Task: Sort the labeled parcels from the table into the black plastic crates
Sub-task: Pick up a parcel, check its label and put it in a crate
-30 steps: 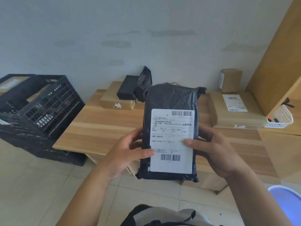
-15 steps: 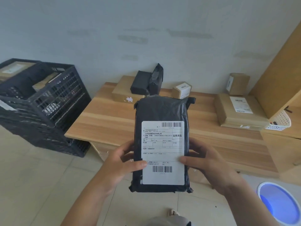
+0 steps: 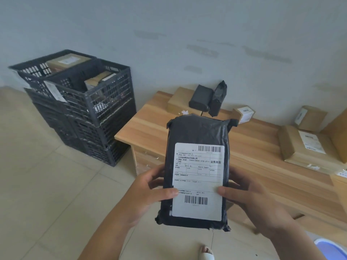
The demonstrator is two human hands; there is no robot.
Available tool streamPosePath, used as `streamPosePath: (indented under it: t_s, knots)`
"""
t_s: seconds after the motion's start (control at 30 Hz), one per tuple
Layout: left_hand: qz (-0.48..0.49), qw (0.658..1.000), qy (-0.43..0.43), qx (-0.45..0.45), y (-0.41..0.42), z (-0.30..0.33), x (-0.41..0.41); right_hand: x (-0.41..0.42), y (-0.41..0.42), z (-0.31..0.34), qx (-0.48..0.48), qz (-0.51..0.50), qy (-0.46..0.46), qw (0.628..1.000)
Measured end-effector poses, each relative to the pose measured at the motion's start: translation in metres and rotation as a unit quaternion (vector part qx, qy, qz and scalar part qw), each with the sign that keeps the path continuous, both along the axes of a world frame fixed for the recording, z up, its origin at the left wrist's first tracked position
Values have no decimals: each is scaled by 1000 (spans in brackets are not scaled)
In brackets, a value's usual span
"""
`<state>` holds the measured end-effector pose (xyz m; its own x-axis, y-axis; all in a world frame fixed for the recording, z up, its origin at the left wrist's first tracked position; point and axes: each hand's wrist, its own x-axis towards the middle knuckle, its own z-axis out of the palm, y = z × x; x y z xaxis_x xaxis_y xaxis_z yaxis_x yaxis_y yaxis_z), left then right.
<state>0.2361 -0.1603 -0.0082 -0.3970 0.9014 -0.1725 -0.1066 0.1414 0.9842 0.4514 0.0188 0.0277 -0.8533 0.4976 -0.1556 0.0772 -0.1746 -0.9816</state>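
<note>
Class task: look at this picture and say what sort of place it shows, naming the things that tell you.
Probably a small parcel-sorting room. A black labeled parcel is held in both hands, more boxes sit on a wooden table, and stacked black plastic crates already hold parcels.

- both hands on black poly parcel [image 3: 197,171], held upright, white label [image 3: 198,182] w/ barcodes facing cam
- left hand [image 3: 148,192] grips left edge, thumb on label; right hand [image 3: 251,199] same on right edge
- black crates [image 3: 82,104] stacked on floor left of counter [image 3: 150,128], boxes inside top ones
- counter: cardboard boxes + 2 dark parcels [image 3: 208,98] at back
</note>
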Motion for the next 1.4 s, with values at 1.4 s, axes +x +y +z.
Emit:
streamPosePath:
  t_s: [1.4]
  knots:
    - [447,891,-65,-47,-228,-36,-416,-618,-140,-83,-122,312,-89,938]
